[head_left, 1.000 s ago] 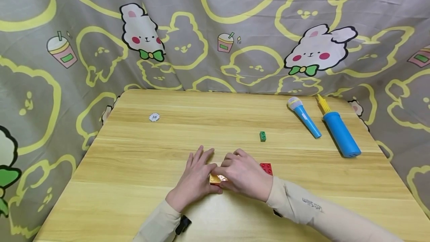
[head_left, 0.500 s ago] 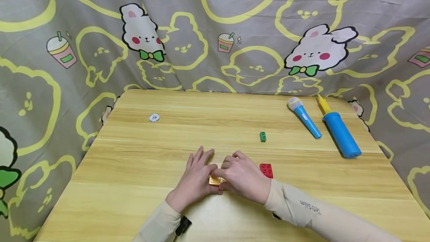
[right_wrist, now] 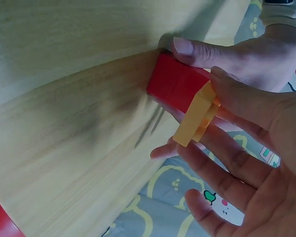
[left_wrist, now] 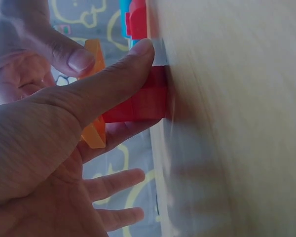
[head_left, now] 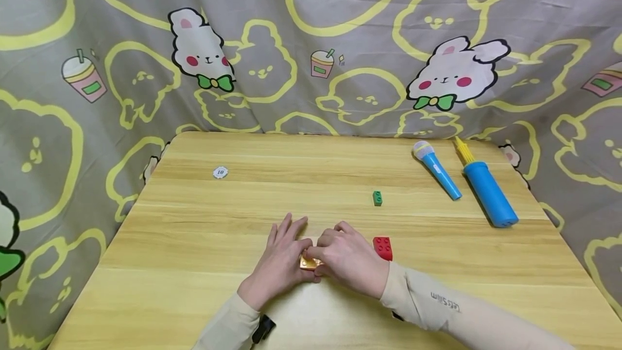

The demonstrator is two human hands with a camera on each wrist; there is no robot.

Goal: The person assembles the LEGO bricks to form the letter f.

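My left hand [head_left: 274,269] holds a red toy brick piece [left_wrist: 148,96] upright on the table, its thumb and index finger on opposite sides. A faint line crosses the red piece; I cannot tell whether it is one brick or two. On its top sits a flat orange brick [right_wrist: 192,121], seen edge-on in both wrist views. My right hand [head_left: 350,258] pinches the orange brick between thumb and fingers. In the head view, the hands partly cover the orange brick [head_left: 307,263] and hide most of the red one.
Just beyond my right wrist lies another red brick [head_left: 383,248]. A small green brick [head_left: 377,199] is farther back. At the back right are a blue toy microphone [head_left: 437,170] and a blue pump [head_left: 491,196] with a yellow end. A white chip [head_left: 221,172] marked 10 lies back left.
The head view has shifted slightly. Both hands stay on the stacked bricks, and the right hand has edged a little toward the person, exposing more of the red brick beyond it.
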